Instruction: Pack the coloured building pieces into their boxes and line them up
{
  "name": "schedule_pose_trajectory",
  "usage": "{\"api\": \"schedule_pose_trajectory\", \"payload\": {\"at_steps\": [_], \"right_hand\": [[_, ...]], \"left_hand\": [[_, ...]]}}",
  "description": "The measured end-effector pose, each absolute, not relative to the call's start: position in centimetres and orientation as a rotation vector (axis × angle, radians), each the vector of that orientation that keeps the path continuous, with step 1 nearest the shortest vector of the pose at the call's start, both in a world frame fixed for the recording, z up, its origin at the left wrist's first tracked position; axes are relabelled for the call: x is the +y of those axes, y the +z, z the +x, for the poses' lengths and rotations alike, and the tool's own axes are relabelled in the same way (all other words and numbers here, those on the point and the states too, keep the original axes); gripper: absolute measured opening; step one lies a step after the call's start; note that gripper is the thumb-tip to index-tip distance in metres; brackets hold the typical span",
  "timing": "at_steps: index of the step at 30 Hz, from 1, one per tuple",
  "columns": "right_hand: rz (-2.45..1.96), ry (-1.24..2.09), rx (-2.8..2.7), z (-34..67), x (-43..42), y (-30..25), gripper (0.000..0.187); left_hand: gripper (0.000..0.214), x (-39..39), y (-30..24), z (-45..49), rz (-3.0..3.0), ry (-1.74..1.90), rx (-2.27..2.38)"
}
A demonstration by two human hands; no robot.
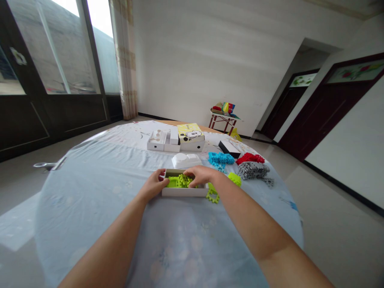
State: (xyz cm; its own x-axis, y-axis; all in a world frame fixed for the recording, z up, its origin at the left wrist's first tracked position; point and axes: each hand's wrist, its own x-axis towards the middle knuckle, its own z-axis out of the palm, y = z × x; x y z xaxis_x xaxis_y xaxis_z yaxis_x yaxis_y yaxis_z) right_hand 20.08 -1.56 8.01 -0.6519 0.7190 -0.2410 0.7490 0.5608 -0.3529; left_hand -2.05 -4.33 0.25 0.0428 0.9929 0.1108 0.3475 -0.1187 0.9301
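In front of me stands an open white box (184, 193) with lime-green toothed plastic pieces (174, 183) in it. My left hand (152, 185) grips the box's left end, thumb over the inner side. Reaching in from the right, my right hand (204, 175) has its fingers closed on a bumpy green piece (185, 181) inside the box; part of that piece is hidden by the fingers. A square green frame piece (213, 197) lies just right of the box, partly behind my right forearm. Farther right is another green cluster (234, 179).
Blue pieces (221, 159), red pieces (250, 158) and grey pieces (254, 171) are heaped to the right. A black-topped box (229, 149) lies behind them. Beyond my box are a white moulded tray (186, 161), white compartment boxes (156, 146) and a yellow cartoon box (191, 138).
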Motion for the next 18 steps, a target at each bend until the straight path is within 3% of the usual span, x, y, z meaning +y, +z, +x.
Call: {"api": "schedule_pose_trajectory", "payload": {"at_steps": [9, 13, 18], "right_hand": [[1.246, -0.364, 2.611, 18.7, -2.2, 8.8, 0.035], [1.315, -0.278, 2.520, 18.4, -2.3, 8.8, 0.037], [1.220, -0.323, 2.669, 18.2, -2.5, 8.4, 0.053]], "left_hand": [[0.049, -4.3, 0.1, -2.1, 1.566, 1.103, 1.387], [0.052, -4.3, 0.2, -2.1, 1.567, 1.103, 1.395], [0.052, -4.3, 0.2, -2.1, 1.580, 1.092, 1.394]]}}
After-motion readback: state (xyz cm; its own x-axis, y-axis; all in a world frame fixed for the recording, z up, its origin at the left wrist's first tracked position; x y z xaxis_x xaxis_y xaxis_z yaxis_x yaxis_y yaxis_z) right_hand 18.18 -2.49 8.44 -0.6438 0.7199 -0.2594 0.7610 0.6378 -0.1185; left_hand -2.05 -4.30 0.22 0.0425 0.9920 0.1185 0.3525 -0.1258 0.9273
